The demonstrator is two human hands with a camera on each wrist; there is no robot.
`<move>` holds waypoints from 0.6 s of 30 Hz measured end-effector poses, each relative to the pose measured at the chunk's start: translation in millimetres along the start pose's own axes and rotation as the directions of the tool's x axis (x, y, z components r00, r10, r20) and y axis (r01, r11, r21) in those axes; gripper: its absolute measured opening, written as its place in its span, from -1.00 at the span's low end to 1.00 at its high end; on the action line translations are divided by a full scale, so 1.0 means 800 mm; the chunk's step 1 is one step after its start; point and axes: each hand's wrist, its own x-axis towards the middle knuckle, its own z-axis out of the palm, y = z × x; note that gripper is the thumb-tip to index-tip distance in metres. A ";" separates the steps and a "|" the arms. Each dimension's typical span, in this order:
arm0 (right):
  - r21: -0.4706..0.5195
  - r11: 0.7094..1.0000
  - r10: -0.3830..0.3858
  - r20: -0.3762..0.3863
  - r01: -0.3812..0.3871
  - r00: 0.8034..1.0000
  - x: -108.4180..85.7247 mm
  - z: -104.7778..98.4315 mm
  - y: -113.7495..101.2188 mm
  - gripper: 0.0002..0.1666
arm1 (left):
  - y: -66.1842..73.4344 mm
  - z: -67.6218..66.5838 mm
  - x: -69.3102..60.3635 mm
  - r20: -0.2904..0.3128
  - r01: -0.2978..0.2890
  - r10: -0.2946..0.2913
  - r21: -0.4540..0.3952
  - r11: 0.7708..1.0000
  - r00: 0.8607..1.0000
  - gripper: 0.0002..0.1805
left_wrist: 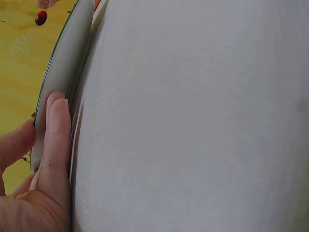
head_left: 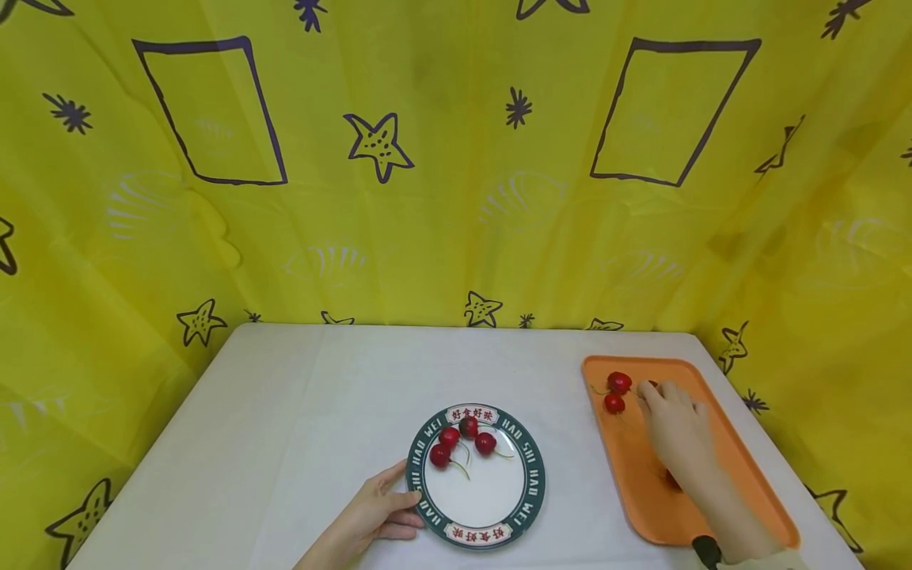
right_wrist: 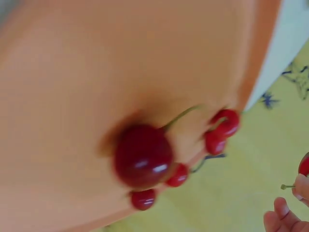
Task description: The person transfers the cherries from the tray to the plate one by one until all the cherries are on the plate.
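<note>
My left hand (head_left: 374,511) grips the left rim of a round plate (head_left: 536,475) with a green lettered border. In the left wrist view, its thumb is at the rim and its fingers lie against the plate's underside (left_wrist: 72,53). Several red cherries (head_left: 486,443) with stems sit on the plate's upper left part. Above an orange tray (head_left: 741,467), my right hand (head_left: 677,423) pinches a cherry (right_wrist: 304,165), whose stem shows in the right wrist view. Other cherries (head_left: 620,383) lie on the tray near its far left corner, and a nearer one (right_wrist: 144,155) is partly hidden by the arm in the head view.
Both plate and tray stand on a white-covered table (head_left: 321,396), the tray near its right edge. A yellow curtain (head_left: 442,237) with drawn stars and shells surrounds the table at the back and sides.
</note>
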 end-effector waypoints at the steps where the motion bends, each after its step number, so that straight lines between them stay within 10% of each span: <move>1: 0.002 1.000 -0.009 0.004 0.009 1.000 0.001 -0.002 -0.006 -0.81 | 0.000 0.000 0.000 0.000 0.000 0.000 0.000 1.000 1.000 -0.15; 18: 0.054 0.988 -0.147 0.029 0.145 0.989 0.009 0.016 -0.111 -0.81 | 0.000 0.000 -0.001 0.015 -0.011 0.012 -0.014 1.000 1.000 -0.14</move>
